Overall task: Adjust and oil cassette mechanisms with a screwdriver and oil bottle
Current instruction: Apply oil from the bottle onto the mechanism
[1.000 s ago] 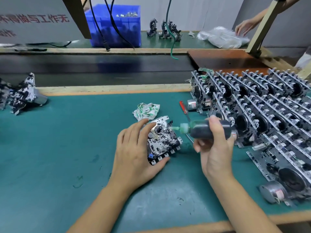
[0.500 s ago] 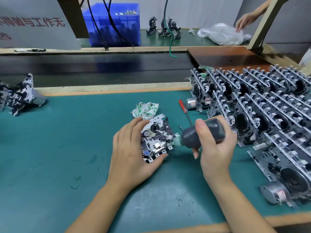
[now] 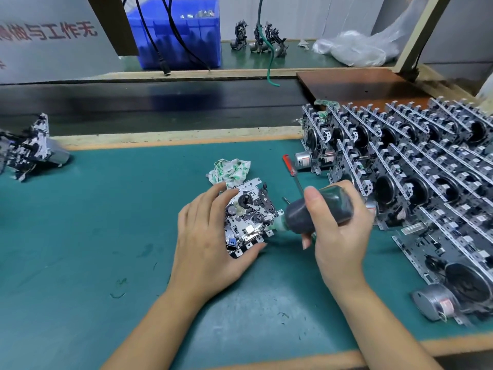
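Teal bench mat under left hand cupping mechanism, right hand gripping bottle.

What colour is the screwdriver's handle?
Red. The screwdriver lies on the green mat, seen in the head view.

Both my forearms reach in from six o'clock. My left hand lies palm down, fingers spread and lightly bent, fingertips toward one o'clock, thumb stretched out toward three. My right hand is curled in a firm grip, thumb pointing to twelve o'clock on top, knuckles turned toward three.
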